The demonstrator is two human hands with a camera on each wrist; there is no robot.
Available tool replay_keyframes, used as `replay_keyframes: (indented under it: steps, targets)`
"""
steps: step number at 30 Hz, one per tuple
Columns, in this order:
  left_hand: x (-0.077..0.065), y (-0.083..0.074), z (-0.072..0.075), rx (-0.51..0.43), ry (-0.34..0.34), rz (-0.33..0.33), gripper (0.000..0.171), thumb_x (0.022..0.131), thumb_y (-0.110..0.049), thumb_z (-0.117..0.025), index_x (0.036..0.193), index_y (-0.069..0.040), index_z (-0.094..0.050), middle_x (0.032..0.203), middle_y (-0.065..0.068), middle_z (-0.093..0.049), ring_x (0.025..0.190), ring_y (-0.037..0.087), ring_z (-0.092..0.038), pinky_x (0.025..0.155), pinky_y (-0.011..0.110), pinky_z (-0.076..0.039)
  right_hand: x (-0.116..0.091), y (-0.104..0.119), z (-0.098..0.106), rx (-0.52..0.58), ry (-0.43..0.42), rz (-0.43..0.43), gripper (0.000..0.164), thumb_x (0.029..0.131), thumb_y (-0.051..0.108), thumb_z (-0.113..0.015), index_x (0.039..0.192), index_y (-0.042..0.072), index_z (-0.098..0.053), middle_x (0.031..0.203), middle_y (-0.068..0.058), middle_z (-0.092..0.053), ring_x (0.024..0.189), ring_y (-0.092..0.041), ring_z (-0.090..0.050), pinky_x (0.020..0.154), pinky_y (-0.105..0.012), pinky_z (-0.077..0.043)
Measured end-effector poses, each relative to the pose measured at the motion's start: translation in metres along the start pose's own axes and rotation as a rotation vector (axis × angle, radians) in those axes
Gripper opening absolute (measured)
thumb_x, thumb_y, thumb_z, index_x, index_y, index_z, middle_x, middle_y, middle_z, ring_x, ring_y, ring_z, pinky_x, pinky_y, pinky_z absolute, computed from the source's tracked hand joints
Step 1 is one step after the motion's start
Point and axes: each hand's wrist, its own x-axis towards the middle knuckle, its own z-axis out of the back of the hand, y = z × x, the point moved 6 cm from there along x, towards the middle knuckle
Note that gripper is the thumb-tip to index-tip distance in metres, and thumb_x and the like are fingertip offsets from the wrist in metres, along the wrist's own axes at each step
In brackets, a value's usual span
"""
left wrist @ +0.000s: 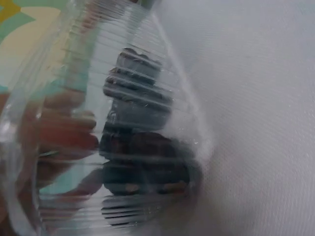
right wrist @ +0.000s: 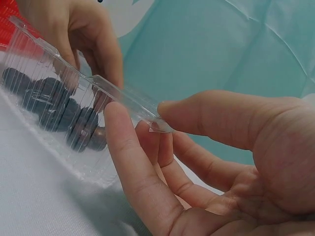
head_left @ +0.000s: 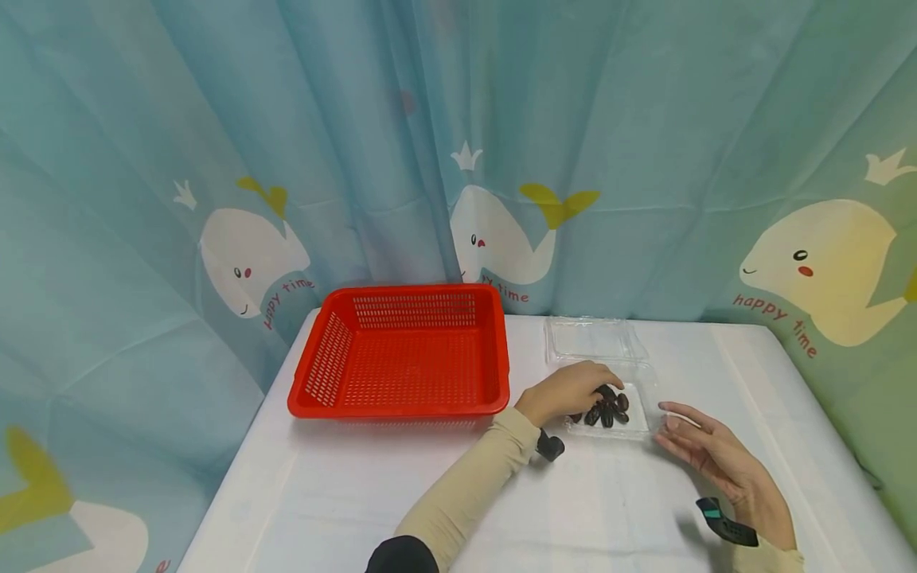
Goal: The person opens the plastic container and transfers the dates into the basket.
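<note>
My left hand (head_left: 575, 388) reaches over the near left side of a clear plastic clamshell box (head_left: 648, 434). Its fingers bend down into the box among several dark oval fruits that look like dates (head_left: 607, 414). Seen through the ribbed wall in the left wrist view, the fingertips (left wrist: 87, 142) are right at the dates (left wrist: 140, 98); I cannot tell whether they pinch one. My right hand (head_left: 723, 458) holds the box by its right corner. In the right wrist view its thumb (right wrist: 206, 118) presses on the rim (right wrist: 130, 101), with the other fingers below and against the wall.
A red plastic basket (head_left: 411, 412) with slotted walls stands left of the box on the white table (head_left: 595, 509). The box's clear lid (head_left: 591, 338) lies folded back toward the curtain (head_left: 645, 159) behind the table.
</note>
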Motion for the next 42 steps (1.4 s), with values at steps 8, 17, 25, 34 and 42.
replay_keyframes:
  steps: [8, 17, 25, 34, 42]
  targets:
    - [0.005, -0.002, -0.005, 0.114, -0.02, 0.01, 0.034, 0.1, -0.013, -0.068, 0.131, -0.025, -0.073, 0.128, -0.01, -0.073, 0.12, 0.007, -0.063, 0.104, 0.015, -0.048, 0.001, 0.001, 0.0, -0.003, -0.005, -0.005, 0.037, 0.109, 0.002, -0.048, 0.119, 0.029, -0.072, 0.109, 0.0, -0.061, 0.107, -0.012, -0.072, 0.1, -0.031, -0.059]
    - [0.003, -0.006, -0.007, 0.188, -0.024, 0.01, 0.029, 0.097, -0.018, -0.073, 0.124, -0.028, -0.076, 0.122, -0.01, -0.072, 0.111, 0.007, -0.061, 0.096, 0.015, -0.049, 0.001, 0.0, -0.001, 0.015, 0.018, 0.009, 0.039, 0.109, 0.001, -0.046, 0.121, 0.027, -0.072, 0.108, 0.0, -0.062, 0.106, -0.012, -0.072, 0.1, -0.032, -0.059]
    - [0.002, -0.009, -0.006, 0.234, -0.026, 0.002, 0.026, 0.097, -0.022, -0.074, 0.122, -0.029, -0.076, 0.115, -0.01, -0.069, 0.103, 0.006, -0.061, 0.089, 0.016, -0.051, 0.0, 0.001, -0.002, 0.011, 0.017, 0.011, 0.039, 0.109, 0.001, -0.046, 0.12, 0.027, -0.072, 0.108, 0.0, -0.062, 0.106, -0.012, -0.072, 0.099, -0.031, -0.059]
    - [0.001, -0.01, -0.006, 0.2, -0.022, 0.0, 0.027, 0.097, -0.018, -0.073, 0.124, -0.025, -0.074, 0.118, -0.006, -0.065, 0.101, 0.006, -0.06, 0.091, 0.014, -0.05, -0.001, 0.001, -0.003, 0.021, 0.024, 0.022, 0.039, 0.109, 0.0, -0.046, 0.121, 0.026, -0.072, 0.109, -0.001, -0.062, 0.106, -0.012, -0.072, 0.098, -0.032, -0.06]
    - [0.0, -0.009, -0.006, 0.147, -0.042, -0.01, 0.022, 0.097, -0.015, -0.073, 0.118, -0.021, -0.077, 0.121, -0.005, -0.071, 0.111, 0.01, -0.062, 0.101, 0.015, -0.046, -0.001, 0.0, -0.001, 0.019, 0.014, 0.017, 0.039, 0.109, 0.0, -0.046, 0.121, 0.026, -0.073, 0.109, 0.0, -0.062, 0.106, -0.012, -0.071, 0.099, -0.032, -0.059]
